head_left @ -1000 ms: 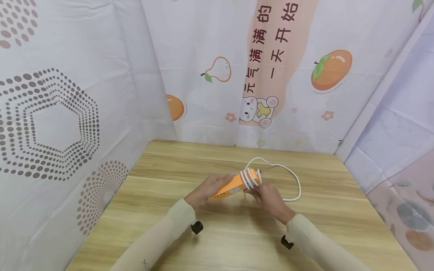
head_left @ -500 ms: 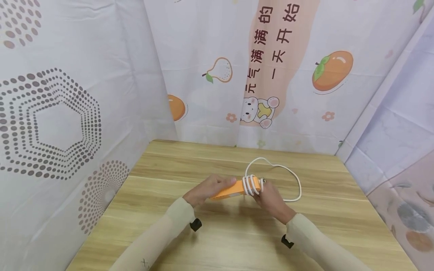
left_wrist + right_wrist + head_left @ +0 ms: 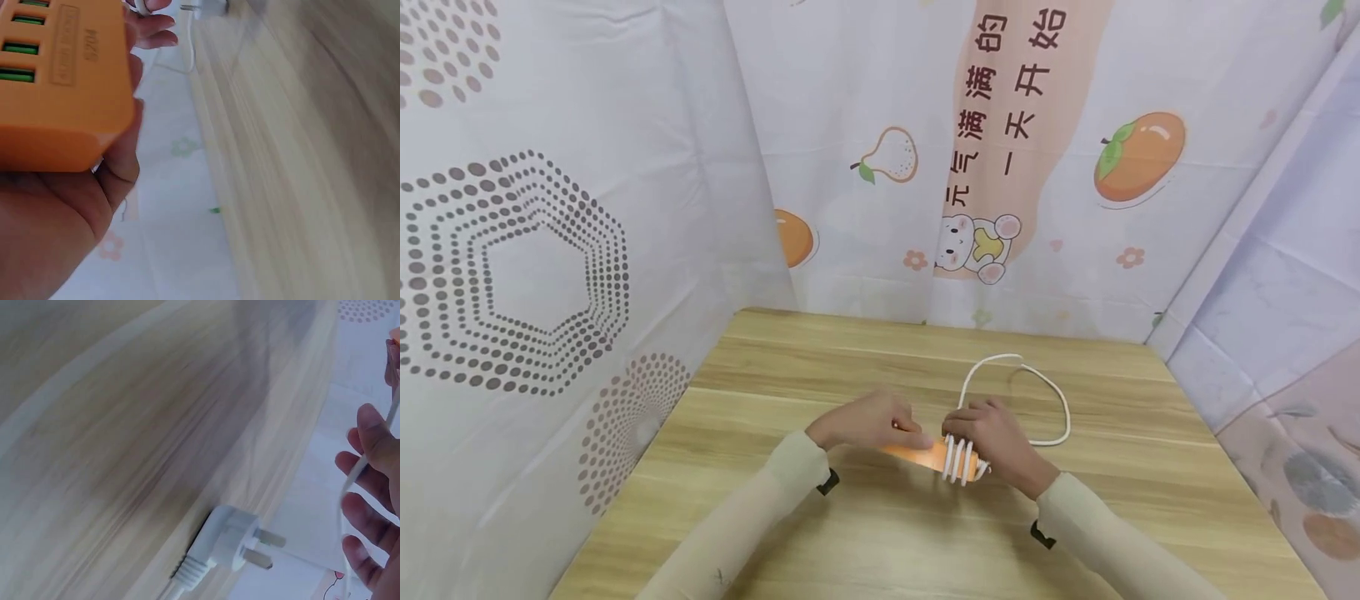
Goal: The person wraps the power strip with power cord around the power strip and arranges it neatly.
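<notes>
My left hand (image 3: 863,421) grips an orange power strip (image 3: 936,457), its thumb lying along the top. Green-lined USB slots show on the end of the strip in the left wrist view, where the palm supports it from below. White cord (image 3: 957,463) is wound in several turns round the strip's right end. At those turns is my right hand (image 3: 995,437); in the right wrist view the cord runs between its thumb and curled fingers (image 3: 369,522). A white plug (image 3: 231,537) with metal prongs lies on the wooden table at the cord's end.
The loose cord loops across the wooden table (image 3: 805,533) behind and right of my right hand. Printed white curtains (image 3: 850,242) hang along the back and both sides of the table.
My right hand has risen from beneath the strip's right end to its far upper side, carrying the cord. The strip has tilted, right end now lower and nearer. The loose loop has shifted slightly.
</notes>
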Available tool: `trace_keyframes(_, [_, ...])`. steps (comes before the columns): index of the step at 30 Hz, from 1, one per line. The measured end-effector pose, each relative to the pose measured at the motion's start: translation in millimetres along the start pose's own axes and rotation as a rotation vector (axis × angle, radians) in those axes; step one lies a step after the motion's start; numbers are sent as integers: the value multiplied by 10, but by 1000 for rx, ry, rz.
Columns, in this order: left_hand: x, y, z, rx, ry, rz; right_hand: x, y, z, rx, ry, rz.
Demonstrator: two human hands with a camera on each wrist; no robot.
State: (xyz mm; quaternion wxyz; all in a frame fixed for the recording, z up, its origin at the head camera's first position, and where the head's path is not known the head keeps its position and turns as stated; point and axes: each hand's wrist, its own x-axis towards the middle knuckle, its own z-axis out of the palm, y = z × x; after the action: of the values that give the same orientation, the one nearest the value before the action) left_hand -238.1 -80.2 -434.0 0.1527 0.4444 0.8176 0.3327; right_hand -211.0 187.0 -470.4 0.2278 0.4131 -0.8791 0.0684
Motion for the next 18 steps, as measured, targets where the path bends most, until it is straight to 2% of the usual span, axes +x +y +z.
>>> trace_keyframes(3, [6,33,58,164,0,31,-14,18,36,-4,55,-26])
trace_keyframes(7, [19,52,141,371,38,-8,8,14,40,-13,85,-36])
trace_keyframes(12, [55,68,200,527,106,-67,89,-17,-6,-55,80,-39])
trace_keyframes(18, [89,118,229,708,199,-109,124,-23,-40,-82,83,17])
